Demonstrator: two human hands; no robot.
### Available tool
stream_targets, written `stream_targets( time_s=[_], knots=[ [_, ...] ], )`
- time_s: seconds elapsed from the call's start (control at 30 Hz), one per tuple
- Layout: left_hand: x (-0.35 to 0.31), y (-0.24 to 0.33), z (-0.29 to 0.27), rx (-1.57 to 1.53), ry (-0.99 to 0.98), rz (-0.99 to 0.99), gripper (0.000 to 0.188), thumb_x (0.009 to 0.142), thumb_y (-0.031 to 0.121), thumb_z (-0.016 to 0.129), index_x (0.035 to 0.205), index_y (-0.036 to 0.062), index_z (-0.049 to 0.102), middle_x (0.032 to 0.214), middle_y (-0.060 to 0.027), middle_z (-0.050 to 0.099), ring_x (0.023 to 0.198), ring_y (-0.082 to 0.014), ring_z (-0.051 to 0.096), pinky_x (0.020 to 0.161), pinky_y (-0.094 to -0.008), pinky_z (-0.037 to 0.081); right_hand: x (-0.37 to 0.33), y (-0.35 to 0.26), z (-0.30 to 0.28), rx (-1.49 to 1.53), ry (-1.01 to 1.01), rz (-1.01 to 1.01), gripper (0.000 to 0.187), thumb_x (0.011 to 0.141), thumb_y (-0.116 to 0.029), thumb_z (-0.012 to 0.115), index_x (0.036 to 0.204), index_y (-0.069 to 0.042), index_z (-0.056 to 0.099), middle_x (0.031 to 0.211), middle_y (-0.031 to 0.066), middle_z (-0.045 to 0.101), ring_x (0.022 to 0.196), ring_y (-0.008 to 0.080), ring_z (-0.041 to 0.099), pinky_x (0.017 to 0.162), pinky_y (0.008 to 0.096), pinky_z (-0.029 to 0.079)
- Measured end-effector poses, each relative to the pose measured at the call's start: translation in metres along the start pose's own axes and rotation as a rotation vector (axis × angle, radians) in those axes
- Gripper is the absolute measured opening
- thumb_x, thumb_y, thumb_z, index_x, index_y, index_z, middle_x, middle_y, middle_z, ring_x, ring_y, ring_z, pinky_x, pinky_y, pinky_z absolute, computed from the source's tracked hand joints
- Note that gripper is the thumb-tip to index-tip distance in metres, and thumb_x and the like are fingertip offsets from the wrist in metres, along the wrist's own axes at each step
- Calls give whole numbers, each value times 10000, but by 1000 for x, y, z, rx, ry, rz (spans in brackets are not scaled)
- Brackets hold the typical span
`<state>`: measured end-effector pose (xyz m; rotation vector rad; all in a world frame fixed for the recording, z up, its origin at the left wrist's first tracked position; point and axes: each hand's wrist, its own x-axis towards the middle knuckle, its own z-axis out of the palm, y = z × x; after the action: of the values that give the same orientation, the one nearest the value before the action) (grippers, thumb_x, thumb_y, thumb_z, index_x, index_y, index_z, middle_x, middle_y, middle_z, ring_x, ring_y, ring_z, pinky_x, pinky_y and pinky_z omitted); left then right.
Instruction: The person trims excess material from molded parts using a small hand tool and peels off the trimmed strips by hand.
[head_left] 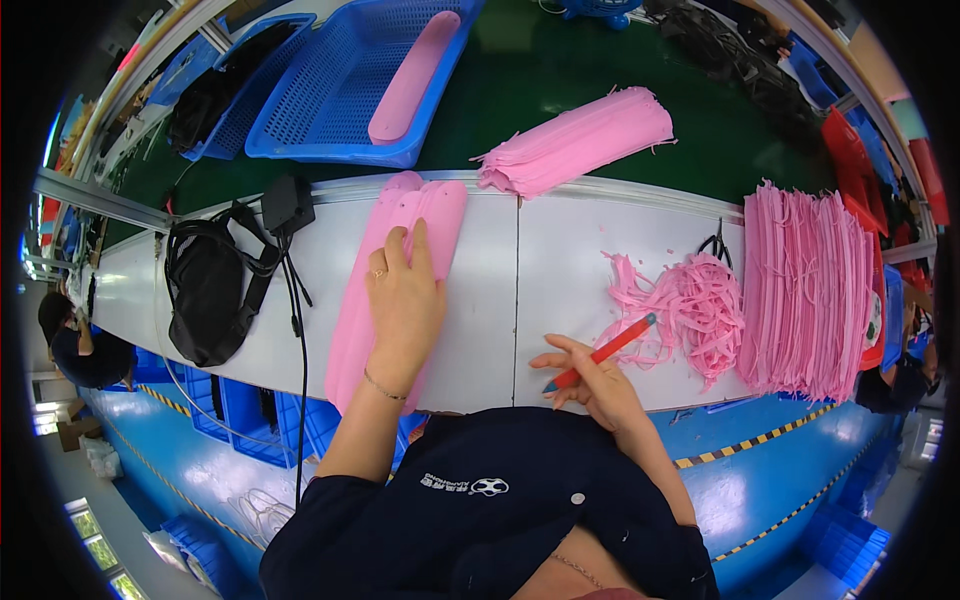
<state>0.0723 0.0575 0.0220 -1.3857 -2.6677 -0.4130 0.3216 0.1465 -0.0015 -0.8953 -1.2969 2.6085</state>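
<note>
My left hand [405, 290] rests on a stack of long pink strips with rounded ends [350, 330], its fingers stretched over the top ones. The strips lie lengthwise, pointing away from me, on the white table. My right hand [595, 385], near the table's front edge, has a red pen-shaped tool with bluish ends [607, 352] held between its fingers. The tool's kind is not clear. Beyond that hand, to the right, lies a tangled heap of thin pink offcuts [690, 310], with dark-handled snips [717, 243] behind it.
A tall pile of frayed pink pieces [808, 292] stands at right. Farther back lies another pink bundle [580, 140]. A blue basket [340, 150] at far left holds one pink strip [415, 78]. A black bag [215, 300] and a black cable [301, 380] lie left.
</note>
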Motion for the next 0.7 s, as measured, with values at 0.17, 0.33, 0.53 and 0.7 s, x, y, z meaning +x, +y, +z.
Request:
stream_targets(
  time_s=[0.17, 0.33, 0.53, 0.7],
  knots=[
    [3, 12, -11, -40, 28, 131, 608, 694, 87, 699, 1254, 6, 477, 1256, -188, 445, 1105, -376, 448, 907, -441, 400, 26, -12, -44, 87, 281, -224, 514, 984, -368, 421, 1363, -22, 389, 1255, 183, 519, 1038, 255, 604, 755, 312, 545],
    [16, 59, -5, -271, 58, 253, 483, 729, 84, 681, 1180, -12, 534, 1245, -197, 463, 1134, -386, 438, 932, -449, 395, 0, -61, -152, 121, 660, -625, 477, 982, -341, 432, 1349, -37, 406, 1205, 182, 555, 1075, 270, 595, 741, 286, 561],
    [90, 115, 49, -391, 270, 337, 292, 771, 100, 635, 1021, -42, 583, 1120, -187, 553, 1079, -337, 510, 896, -431, 414, -5, -46, -170, 280, 593, -695, 475, 979, -356, 434, 1337, -44, 412, 1135, 168, 586, 1006, 229, 624, 711, 279, 565],
    [189, 108, 102, -305, 151, 110, 292, 856, 247, 562, 963, -20, 617, 1082, -182, 590, 1058, -335, 539, 881, -417, 443, -1, -46, -157, 249, 608, -684, 495, 976, -366, 437, 1315, -7, 423, 1102, 157, 607, 939, 216, 644, 682, 275, 564]
  ],
)
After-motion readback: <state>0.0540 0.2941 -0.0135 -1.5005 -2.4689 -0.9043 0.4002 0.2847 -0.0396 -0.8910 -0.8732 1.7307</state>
